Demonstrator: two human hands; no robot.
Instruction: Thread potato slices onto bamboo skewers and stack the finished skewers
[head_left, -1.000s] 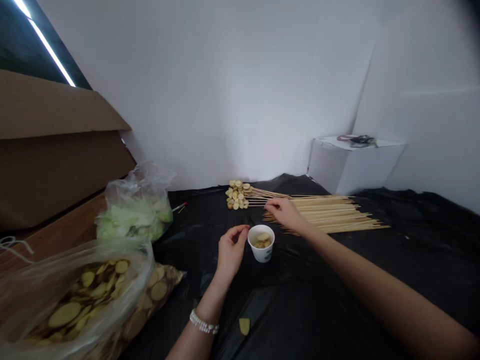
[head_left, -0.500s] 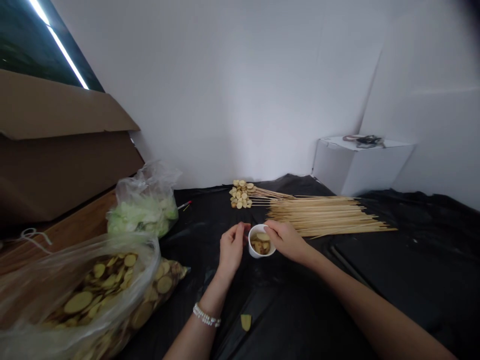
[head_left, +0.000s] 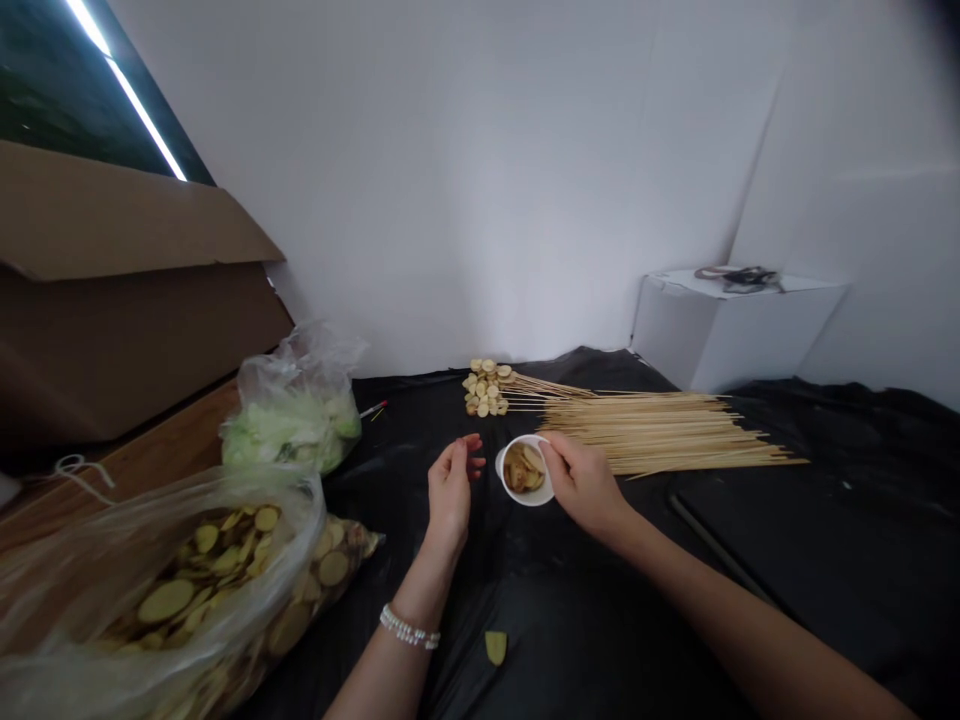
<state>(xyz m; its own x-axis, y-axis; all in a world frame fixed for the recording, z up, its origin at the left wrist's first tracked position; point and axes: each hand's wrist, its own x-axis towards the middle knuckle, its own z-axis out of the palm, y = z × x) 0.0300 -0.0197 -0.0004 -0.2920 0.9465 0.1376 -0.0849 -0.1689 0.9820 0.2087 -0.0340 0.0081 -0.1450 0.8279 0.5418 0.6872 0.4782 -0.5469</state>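
My right hand (head_left: pixel 585 487) grips the rim of a white paper cup (head_left: pixel 525 470) from its right side. Pale round potato slices (head_left: pixel 523 468) fill the cup's lower part. My left hand (head_left: pixel 450 490) stands just left of the cup, fingers apart, holding nothing and not touching it. A pearl-like bracelet (head_left: pixel 409 627) circles my left wrist. Beyond the cup lies a wide spread of bamboo skewers (head_left: pixel 660 433), with a cluster of threaded slices (head_left: pixel 484 390) at their far left ends. One loose slice (head_left: pixel 495 648) lies near my left forearm.
Two clear plastic bags lie at left, one of potato slices (head_left: pixel 187 590), one of pale green leaves (head_left: pixel 292 425). Black plastic sheeting (head_left: pixel 600 590) covers the work surface. A cardboard box (head_left: pixel 112 270) stands at left, a white box (head_left: pixel 735 335) at right.
My right hand has moved onto the cup's rim and the cup now tilts slightly, showing more of its inside. My left hand has drawn back a little, its fingers further apart.
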